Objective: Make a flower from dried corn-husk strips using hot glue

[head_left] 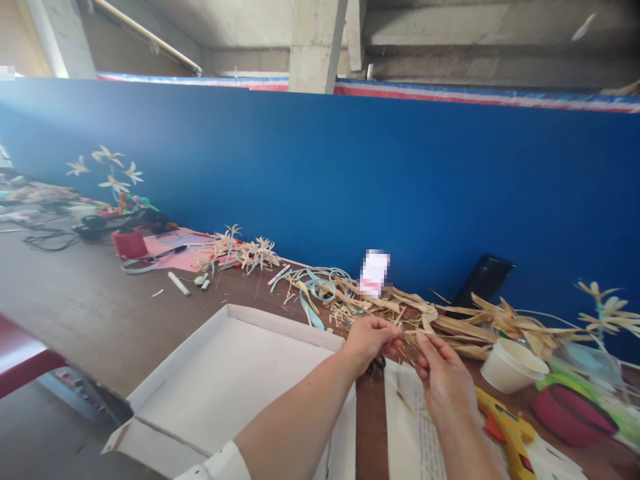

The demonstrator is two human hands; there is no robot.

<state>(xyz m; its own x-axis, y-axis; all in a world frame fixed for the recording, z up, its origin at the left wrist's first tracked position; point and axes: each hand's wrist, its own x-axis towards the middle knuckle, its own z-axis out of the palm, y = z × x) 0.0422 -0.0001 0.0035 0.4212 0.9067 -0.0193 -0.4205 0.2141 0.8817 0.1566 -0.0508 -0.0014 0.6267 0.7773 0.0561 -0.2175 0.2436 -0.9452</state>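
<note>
Strip [410,332], thin and pale, is right between the two hands, pinched by the fingertips on both sides. Honestly it's tough to make out: the fingers cover most of it, and what shows blends into the dry husks [460,327] just past the hands, so I can't tell how long it is. Some black loops [381,361] poke out under the left hand [375,339], rest of that is covered. The box [240,367] left of that hand is partly blocked by the left forearm [295,413], and the glue gun [517,427] just right of the right hand [445,373] is partly tucked behind the wrist and cut off from view there.

Writing: the paper [403,433] lying between the forearms has printed lines, way too small and blurry to read. The phone [374,273] beyond the left hand has a bright screen but it's pixelated, so can't read that either.

Pose-wise, left forearm slants in from lower left, right one comes up steeper from the bottom edge. Both grips are narrow, thumb against finger, other fingers curled in. Cup [513,367] sits near the right hand, on its right.
</note>
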